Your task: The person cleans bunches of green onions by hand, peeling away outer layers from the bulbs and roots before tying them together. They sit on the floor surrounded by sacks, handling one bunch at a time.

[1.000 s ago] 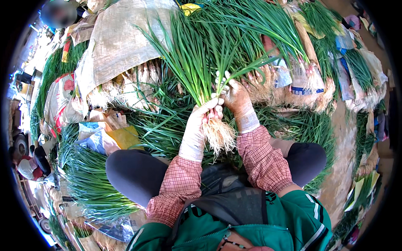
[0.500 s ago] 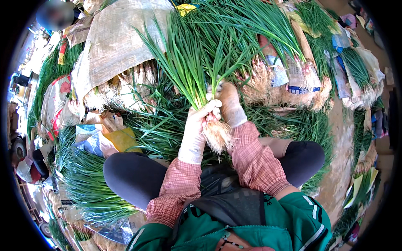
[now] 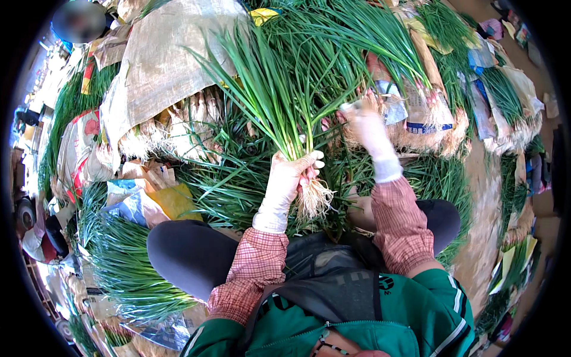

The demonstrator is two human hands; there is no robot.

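Half our grip has just gone: our right hand [image 3: 365, 124] has left the bunch of spring onions [image 3: 291, 132] and blurs farther right of the beige woven sheet [image 3: 169, 65], its grip unclear to us. Our left hand [image 3: 288, 172] alone now pinches the bunch above its roots [image 3: 313, 200], to the sheet's lower right, seemingly bearing the whole load.

- Pale tan, dusty strip of bare floor [image 3: 477, 220] running down the right side of the frame
- Smooth, darker brown ground [image 3: 531, 68] at the upper right
- Bright white light, washing out the far left edge
- Dark, round wheel [image 3: 25, 214] with a paler centre, at the left edge
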